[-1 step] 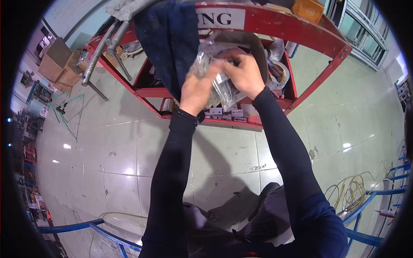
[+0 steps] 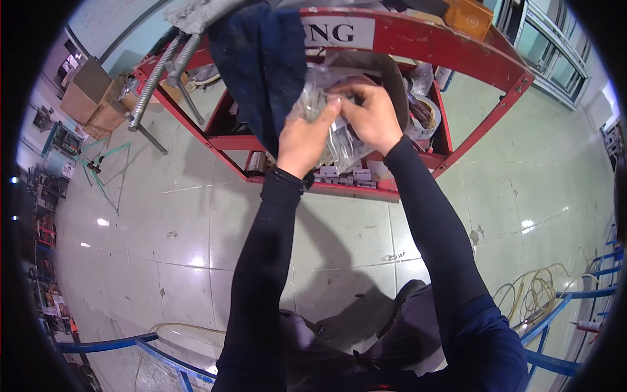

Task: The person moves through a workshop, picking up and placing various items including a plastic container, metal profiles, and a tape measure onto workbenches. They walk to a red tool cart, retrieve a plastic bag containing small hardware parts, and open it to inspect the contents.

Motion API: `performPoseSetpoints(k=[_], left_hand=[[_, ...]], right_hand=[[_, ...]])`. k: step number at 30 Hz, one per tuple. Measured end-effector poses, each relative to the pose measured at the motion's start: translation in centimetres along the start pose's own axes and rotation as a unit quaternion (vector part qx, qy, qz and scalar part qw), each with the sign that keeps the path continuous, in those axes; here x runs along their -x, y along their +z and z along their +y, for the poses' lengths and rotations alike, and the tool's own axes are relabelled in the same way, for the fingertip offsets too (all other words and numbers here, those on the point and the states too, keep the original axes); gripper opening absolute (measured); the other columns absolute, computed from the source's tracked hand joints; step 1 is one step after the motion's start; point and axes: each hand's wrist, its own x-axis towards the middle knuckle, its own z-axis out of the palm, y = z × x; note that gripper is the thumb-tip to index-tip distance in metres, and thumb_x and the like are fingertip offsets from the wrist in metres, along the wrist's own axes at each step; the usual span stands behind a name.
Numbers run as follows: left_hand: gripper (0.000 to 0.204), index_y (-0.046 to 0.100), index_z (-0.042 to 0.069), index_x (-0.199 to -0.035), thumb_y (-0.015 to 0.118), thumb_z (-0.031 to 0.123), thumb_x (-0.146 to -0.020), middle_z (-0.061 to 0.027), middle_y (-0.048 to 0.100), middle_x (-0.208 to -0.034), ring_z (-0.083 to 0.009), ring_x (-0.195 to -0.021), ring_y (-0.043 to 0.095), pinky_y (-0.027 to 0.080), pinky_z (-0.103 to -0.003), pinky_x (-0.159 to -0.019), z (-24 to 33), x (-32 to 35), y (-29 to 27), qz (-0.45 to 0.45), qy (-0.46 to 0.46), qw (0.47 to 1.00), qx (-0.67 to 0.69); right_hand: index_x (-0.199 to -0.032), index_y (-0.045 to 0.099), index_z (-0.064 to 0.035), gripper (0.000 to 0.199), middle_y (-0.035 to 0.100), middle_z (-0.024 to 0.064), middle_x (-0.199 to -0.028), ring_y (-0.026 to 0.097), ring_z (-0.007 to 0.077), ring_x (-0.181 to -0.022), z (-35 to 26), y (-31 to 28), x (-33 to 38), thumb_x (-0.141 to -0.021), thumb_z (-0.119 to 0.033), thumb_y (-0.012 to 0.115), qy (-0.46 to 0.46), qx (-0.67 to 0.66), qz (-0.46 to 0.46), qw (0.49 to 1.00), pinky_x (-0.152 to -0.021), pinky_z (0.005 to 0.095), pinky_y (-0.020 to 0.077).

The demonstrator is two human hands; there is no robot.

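A clear plastic bag (image 2: 344, 145) is held between my two hands, in front of a red metal cart (image 2: 418, 38). My left hand (image 2: 304, 141) grips the bag's left side, its thumb pointing up toward the other hand. My right hand (image 2: 375, 116) pinches the bag from the right, fingers curled over its upper part. Both thumbs are close together at the middle of the bag. What the bag contains is too blurred to tell. Just left of the bag, a dark blue cloth (image 2: 258, 72) hangs over the cart's top rail.
Behind my hands a grey-brown bin (image 2: 396, 91) stands on the cart's shelf. Small boxed parts (image 2: 346, 176) lie on the lower shelf. Threaded metal rods (image 2: 153, 85) jut out at the upper left, near cardboard boxes (image 2: 88, 98). A coiled hose (image 2: 532, 291) lies on the floor at right.
My thumbs have come closer together on the bag, and the left hand is less blurred. The bag's lower end has shifted slightly; the whole view has moved a little.
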Motion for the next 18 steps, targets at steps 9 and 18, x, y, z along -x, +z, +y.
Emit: performPoseSetpoints(k=[9,18], left_hand=[[0.046,0.063,0.002,-0.118,0.064,0.041,-0.093,-0.0114,0.071,-0.101,-0.0230,-0.095,0.067,0.049,-0.036,-0.086,0.2,-0.1,-0.7,0.041,0.057,0.997,-0.027],[0.031,0.061,0.000,-0.123,0.060,0.014,-0.096,-0.0061,0.064,-0.118,-0.0135,-0.105,0.061,0.048,-0.028,-0.090,1.4,0.2,-3.1,-0.056,0.008,0.973,0.224]], right_hand=[[-0.099,0.068,0.0050,0.021,0.072,0.0106,-0.090,0.066,0.0136,-0.088,-2.2,-0.4,-0.3,-0.085,-0.011,0.071,-0.001,-0.102,0.045,0.994,-0.081,0.0289,0.0506],[-0.095,0.064,0.0028,0.039,0.066,0.0253,-0.088,0.065,0.0412,-0.087,-3.1,0.4,0.3,-0.090,-0.036,0.063,0.073,-0.078,-0.034,0.994,-0.077,0.0435,0.0502]])
